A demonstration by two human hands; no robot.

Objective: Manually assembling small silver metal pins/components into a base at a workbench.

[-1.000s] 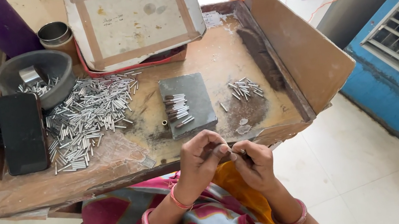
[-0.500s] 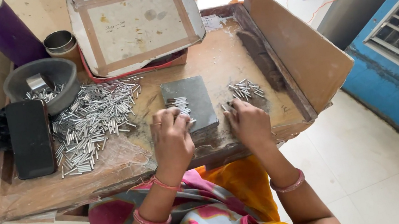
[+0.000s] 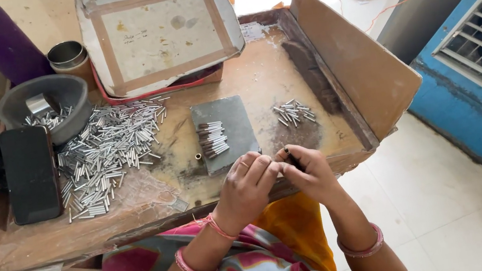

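Logging progress as I judge it: both hands, left point(image 3: 247, 182) and right point(image 3: 313, 168), pinching one small dark tube point(image 3: 291, 157) at lower centre; few finished pieces point(image 3: 212, 139) on the grey block point(image 3: 232, 117), large silver heap point(image 3: 107, 152) centre-left on the bench point(image 3: 136, 199) unworked.

On the desk point(image 3: 157, 215), a tube heap point(image 3: 110, 152) lay left of the slab point(image 3: 232, 117); a smaller pile point(image 3: 293, 112) lay right, and the tray point(image 3: 158, 30) behind.
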